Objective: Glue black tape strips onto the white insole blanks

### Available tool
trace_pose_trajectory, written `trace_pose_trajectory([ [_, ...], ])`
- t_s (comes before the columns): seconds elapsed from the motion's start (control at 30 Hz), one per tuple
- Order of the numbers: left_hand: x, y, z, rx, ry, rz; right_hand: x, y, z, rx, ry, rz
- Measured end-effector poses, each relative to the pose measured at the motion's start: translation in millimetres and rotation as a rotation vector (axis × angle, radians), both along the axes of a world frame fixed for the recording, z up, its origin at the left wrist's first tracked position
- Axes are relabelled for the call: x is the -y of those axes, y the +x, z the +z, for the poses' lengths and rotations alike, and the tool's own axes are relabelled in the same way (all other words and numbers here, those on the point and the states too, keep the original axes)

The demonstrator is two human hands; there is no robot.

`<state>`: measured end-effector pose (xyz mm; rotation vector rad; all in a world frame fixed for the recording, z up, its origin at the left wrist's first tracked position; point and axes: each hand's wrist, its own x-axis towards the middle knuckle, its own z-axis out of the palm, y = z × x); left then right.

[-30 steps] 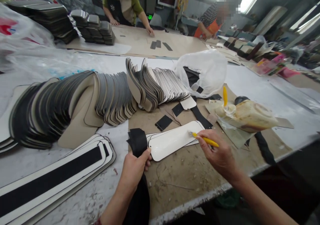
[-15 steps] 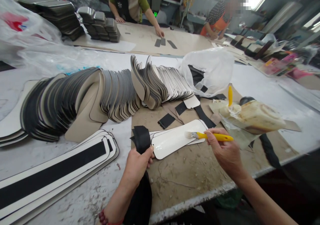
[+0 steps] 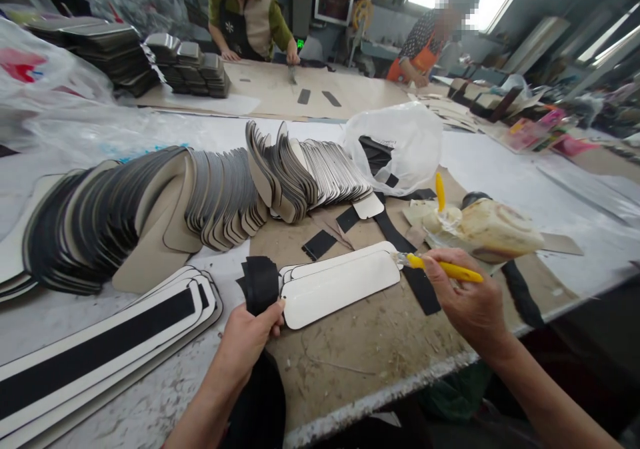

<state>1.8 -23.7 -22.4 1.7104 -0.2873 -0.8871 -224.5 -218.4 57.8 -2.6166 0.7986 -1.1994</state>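
A long white panel with rounded corners (image 3: 340, 289) lies at a slant over other white panels on brown board. My left hand (image 3: 253, 332) is closed around a bundle of black strips (image 3: 261, 282), which stick up above the fist and hang below it. Its thumb tip touches the panel's left end. My right hand (image 3: 463, 296) grips a yellow-handled paintbrush (image 3: 417, 261), its bristles at the panel's right end. Beyond that hand rests a stained, pale plastic bottle (image 3: 500, 229) on its side, with another yellow handle (image 3: 440, 192) standing at its mouth.
Rows of curved grey and white pieces (image 3: 225, 196) lean across the table. At left are stacked long white panels with a black stripe (image 3: 100, 356). A plastic bag (image 3: 420, 142) with black pieces sits behind. Two people work at the far table (image 3: 350, 89).
The brush has moved along the white panel to its right end. My left hand keeps hold of the strips. A co-worker's hand has lifted a small dark piece off the far table.
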Motion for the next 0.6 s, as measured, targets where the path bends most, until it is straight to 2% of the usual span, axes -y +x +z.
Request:
trace_pose_trajectory([
  [0.1,-0.4,-1.8,-0.8,-0.02,0.013,-0.002,-5.9,-7.6,10.2,0.039,0.01,-0.069],
  [0.2,-0.8,-3.1,-3.0,-0.027,0.009,-0.004,-8.6,-13.0,12.5,0.05,0.042,-0.117],
  [0.4,-3.0,-5.4,-7.6,-0.008,0.0,-0.003,-1.9,-19.8,-13.6,0.021,0.235,-0.117],
  [0.5,-2.3,-6.6,-8.7,-0.008,0.008,-0.005,2.1,-24.1,-19.5,-0.001,0.201,-0.12],
  [0.6,-1.2,-7.1,-8.8,-0.015,0.004,0.002,0.2,-27.1,-10.8,0.006,0.101,-0.156],
])
